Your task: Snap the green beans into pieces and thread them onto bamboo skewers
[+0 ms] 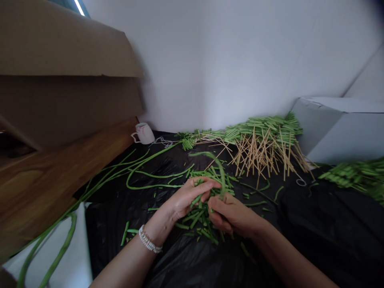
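My left hand is closed around several short cut pieces of long green bean, and its fingertips meet my right hand. My right hand grips the end of a long green bean, which arches up and over to the left. Under and around both hands lies a loose pile of cut bean pieces. Whole long beans stretch out to the left of the pile. What the fingers of my right hand pinch on the inner side is partly hidden.
Black plastic sheeting covers the work surface. Bean pieces threaded on wooden skewers are heaped at the back right, beside a white box. A white mug stands at the back left, near a large cardboard box. More beans lie far right.
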A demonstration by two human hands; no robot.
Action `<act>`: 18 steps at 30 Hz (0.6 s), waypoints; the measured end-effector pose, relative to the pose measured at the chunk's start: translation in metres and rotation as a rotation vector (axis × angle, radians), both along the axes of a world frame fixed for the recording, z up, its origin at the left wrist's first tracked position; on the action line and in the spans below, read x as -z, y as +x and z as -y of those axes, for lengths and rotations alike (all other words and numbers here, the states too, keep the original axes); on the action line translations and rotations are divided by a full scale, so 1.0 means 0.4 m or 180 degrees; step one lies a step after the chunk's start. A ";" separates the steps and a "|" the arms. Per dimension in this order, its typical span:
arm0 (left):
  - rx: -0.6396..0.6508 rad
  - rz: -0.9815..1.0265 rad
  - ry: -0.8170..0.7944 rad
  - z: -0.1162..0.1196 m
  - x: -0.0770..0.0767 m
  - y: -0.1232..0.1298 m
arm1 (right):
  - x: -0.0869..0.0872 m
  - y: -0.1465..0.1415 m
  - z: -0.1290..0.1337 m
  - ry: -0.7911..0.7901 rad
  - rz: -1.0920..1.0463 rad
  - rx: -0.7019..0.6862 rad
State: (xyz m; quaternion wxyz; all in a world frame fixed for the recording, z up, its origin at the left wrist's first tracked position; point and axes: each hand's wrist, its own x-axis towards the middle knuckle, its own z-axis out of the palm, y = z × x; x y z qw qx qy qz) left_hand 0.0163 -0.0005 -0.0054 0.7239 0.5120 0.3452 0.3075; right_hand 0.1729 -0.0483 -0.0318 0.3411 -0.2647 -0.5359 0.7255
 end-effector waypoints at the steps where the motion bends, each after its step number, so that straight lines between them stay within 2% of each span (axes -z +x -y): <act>1: 0.0069 0.0029 -0.0012 0.004 0.000 0.001 | 0.002 -0.001 0.001 -0.0008 0.0100 -0.0081; 5: 0.0188 -0.0020 0.0157 0.012 0.000 0.004 | 0.001 -0.003 0.004 -0.0020 0.0477 -0.0245; 9: 0.0127 -0.0262 0.0490 0.003 0.006 0.000 | -0.015 0.004 0.002 0.0324 0.0721 -0.0237; 13: 0.0164 -0.0432 0.0603 -0.006 0.007 -0.011 | -0.028 0.015 -0.013 0.0444 0.0918 0.0494; 16: 0.0458 -0.0614 0.0707 -0.006 0.004 -0.017 | -0.029 0.017 -0.027 0.0334 0.0977 0.1089; 18: 0.0686 -0.0706 0.0767 -0.004 0.002 -0.018 | -0.031 0.018 -0.030 0.0488 0.1074 0.1291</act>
